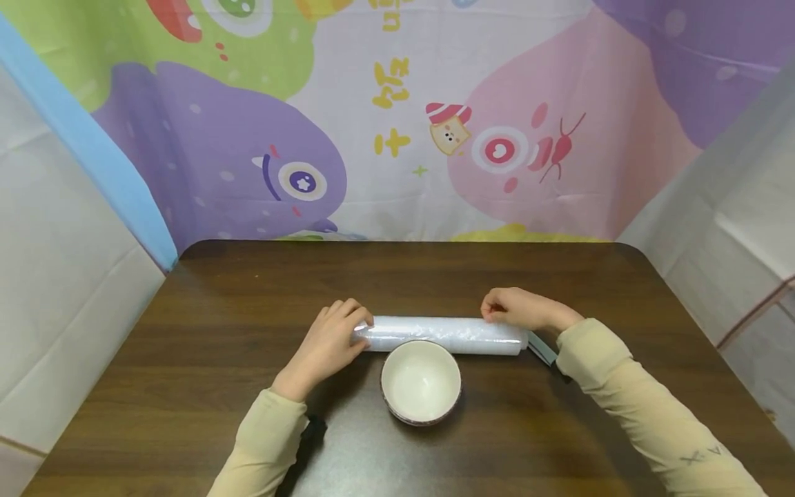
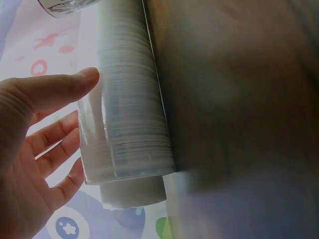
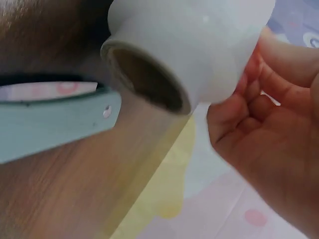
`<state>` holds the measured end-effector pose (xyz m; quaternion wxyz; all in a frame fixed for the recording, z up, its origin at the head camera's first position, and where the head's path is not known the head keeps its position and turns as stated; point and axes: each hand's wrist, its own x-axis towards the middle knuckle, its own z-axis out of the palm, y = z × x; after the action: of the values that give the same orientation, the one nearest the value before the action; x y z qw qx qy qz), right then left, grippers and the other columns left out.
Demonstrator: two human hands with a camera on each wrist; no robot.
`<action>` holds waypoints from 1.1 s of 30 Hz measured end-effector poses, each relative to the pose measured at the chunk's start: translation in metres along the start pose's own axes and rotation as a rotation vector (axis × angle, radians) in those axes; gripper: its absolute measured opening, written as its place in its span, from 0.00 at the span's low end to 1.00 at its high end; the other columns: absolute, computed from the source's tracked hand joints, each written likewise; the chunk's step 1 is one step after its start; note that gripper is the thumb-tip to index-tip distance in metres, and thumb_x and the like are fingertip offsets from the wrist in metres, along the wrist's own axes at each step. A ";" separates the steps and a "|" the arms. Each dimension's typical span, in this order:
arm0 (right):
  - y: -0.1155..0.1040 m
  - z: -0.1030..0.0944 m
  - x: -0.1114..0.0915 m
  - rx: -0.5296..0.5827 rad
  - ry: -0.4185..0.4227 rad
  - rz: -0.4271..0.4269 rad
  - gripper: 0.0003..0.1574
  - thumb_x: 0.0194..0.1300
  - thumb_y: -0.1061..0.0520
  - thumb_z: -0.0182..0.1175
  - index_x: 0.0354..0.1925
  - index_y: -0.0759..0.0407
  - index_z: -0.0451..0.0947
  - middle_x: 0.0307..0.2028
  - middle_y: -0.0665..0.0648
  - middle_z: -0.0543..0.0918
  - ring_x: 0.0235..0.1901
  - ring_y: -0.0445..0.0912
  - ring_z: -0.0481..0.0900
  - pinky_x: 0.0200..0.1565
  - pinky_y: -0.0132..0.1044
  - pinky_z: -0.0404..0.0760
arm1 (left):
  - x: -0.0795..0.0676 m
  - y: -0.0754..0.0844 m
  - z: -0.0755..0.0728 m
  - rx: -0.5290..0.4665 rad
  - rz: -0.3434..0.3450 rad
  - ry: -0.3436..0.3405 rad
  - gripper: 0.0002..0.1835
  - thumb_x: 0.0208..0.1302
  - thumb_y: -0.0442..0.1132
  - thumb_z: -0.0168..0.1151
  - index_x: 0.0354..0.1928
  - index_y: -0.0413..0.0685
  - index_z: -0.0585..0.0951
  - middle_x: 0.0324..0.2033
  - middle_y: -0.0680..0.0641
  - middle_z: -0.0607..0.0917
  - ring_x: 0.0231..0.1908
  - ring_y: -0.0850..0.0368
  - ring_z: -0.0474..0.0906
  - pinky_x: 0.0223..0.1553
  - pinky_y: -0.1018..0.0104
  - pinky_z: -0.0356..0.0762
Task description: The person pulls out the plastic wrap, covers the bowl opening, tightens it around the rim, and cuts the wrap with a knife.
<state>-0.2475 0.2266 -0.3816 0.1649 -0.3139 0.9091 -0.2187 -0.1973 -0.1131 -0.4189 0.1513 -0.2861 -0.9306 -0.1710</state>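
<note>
A roll of cling film (image 1: 428,335) lies sideways across the table, its cardboard core (image 3: 149,82) sticking out at the right end. My left hand (image 1: 329,338) holds the roll's left end, fingers over the top and thumb (image 2: 82,82) on the near side. At the other end, my right hand (image 1: 522,308) has its fingers curled and pinched together against the film's upper side. A white bowl (image 1: 422,386) with a dark rim stands upright just in front of the roll, overlapping its lower edge in the head view.
Beside the roll's right end lies a pale green folding tool (image 3: 60,122) with a rivet and a shiny strip, much like a folding knife. The dark wooden table (image 1: 248,290) meets a patterned curtain (image 1: 397,193) at its back edge.
</note>
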 end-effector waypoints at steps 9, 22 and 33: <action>-0.008 0.015 -0.010 -0.087 0.026 -0.038 0.10 0.70 0.64 0.39 0.29 0.58 0.61 0.29 0.52 0.61 0.32 0.46 0.55 0.36 0.37 0.58 | 0.000 0.002 -0.002 -0.011 -0.013 -0.011 0.16 0.43 0.38 0.72 0.36 0.52 0.77 0.37 0.53 0.76 0.40 0.53 0.71 0.42 0.57 0.68; -0.003 0.014 -0.011 -0.148 0.245 -0.094 0.04 0.58 0.58 0.61 0.34 0.53 0.80 0.32 0.46 0.78 0.32 0.38 0.75 0.36 0.34 0.76 | 0.002 0.002 -0.004 0.002 -0.022 -0.026 0.16 0.44 0.38 0.72 0.36 0.52 0.77 0.37 0.53 0.76 0.40 0.53 0.71 0.43 0.57 0.68; -0.007 0.025 -0.004 -0.322 0.272 -0.084 0.07 0.64 0.64 0.52 0.28 0.55 0.69 0.28 0.48 0.69 0.27 0.39 0.65 0.30 0.33 0.69 | 0.012 0.006 -0.003 0.012 -0.007 -0.079 0.14 0.50 0.44 0.68 0.39 0.51 0.78 0.37 0.52 0.77 0.42 0.53 0.72 0.42 0.58 0.68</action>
<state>-0.2301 0.2164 -0.3988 -0.0210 -0.3415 0.9323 -0.1176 -0.2033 -0.1038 -0.4104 0.1154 -0.2883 -0.9379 -0.1544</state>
